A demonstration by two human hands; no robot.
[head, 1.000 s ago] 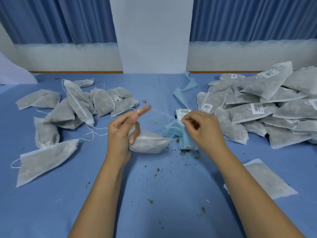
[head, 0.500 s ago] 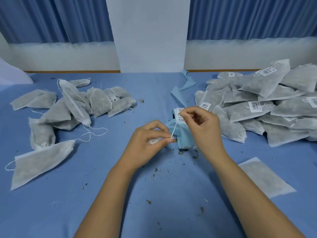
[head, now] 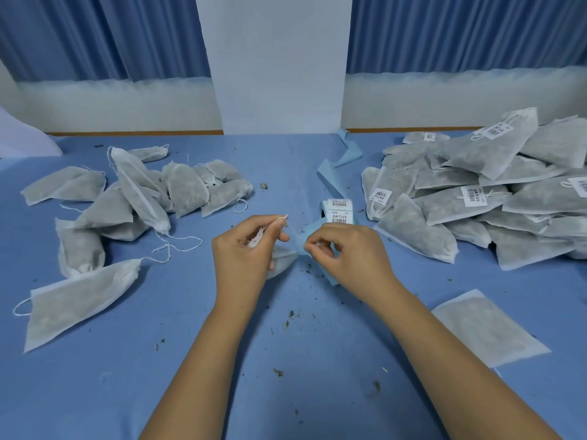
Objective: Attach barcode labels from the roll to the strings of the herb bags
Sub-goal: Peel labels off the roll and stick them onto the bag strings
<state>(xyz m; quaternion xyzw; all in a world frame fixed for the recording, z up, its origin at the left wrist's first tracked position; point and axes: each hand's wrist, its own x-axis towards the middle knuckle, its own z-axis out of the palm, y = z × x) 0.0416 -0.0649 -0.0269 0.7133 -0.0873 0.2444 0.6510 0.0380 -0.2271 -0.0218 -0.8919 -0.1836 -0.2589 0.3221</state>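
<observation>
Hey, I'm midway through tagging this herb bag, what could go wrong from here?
1. The string is thin and held only by fingertip grips of the left hand and right hand, so it could slip free.
2. Herb crumbs scattered on the table might stick to a label's adhesive.
3. The loose blue backing strip by the label roll could snag a fresh label.

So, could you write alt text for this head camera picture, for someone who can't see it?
Two bare hands work over a blue table: the left hand pinches the string of a herb bag and the right hand pinches its far end, by a label roll. Unlabelled bags lie left, labelled bags right.
</observation>
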